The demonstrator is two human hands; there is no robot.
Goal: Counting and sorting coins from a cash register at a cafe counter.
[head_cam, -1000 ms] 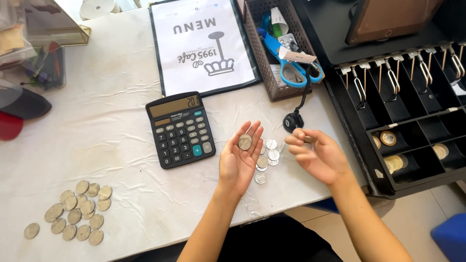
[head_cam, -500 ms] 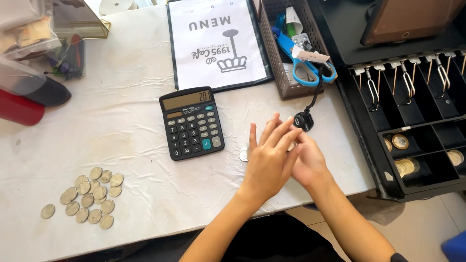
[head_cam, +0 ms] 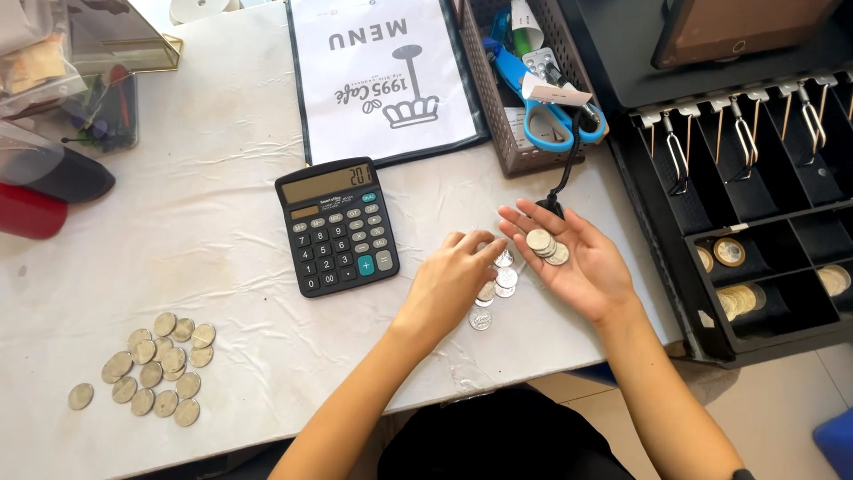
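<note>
My right hand [head_cam: 569, 262] lies palm-up, grip open, cupping stacked coins [head_cam: 544, 245]. My left hand [head_cam: 453, 280], fingers curled, touches loose coins [head_cam: 498, 283] on the surface [head_cam: 222, 258].

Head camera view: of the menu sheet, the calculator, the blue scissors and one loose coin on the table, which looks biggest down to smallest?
1. Menu sheet
2. Calculator
3. Blue scissors, partly hidden in the mesh basket, so unsure how far below the calculator
4. Loose coin, clearly smallest
</note>
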